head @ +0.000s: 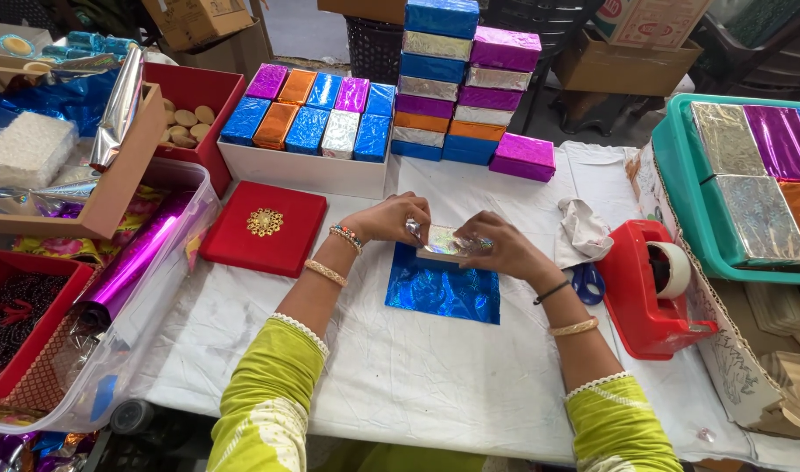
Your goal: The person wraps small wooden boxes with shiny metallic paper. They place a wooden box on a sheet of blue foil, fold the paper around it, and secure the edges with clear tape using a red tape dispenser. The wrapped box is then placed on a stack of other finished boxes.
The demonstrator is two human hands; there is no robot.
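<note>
While both hands meet just above the middle of the frame, they share one small silver-wrapped box (444, 242), held slightly above a blue foil sheet (444, 293) that lies flat on the white table cover (400, 367). The left hand (391, 218) curls over the box's left end, fingers bent close and pinching the foil at that end between thumb and fingertips. The right hand (505, 246) closes round the right end, its fingers folded over the top edge and its thumb hidden beneath, so how tightly it presses cannot be told. Neither hand is spread; both grips are narrow and pressed to the wrapping. Left of the hands, a red square box (264, 229) with a gold ornament rests on the table, apart from the blue sheet. Right of them sits a red tape dispenser (645, 288), with blue-handled scissors (588, 281) just beside it and near the right wrist. At upper centre a white tray (304, 170) holds wrapped boxes in blue, orange, purple and silver, and a stack of wrapped boxes (461, 79) rises next to it. A purple foil roll (138, 258) lies in a clear plastic tub (186, 188) at lower left.
</note>
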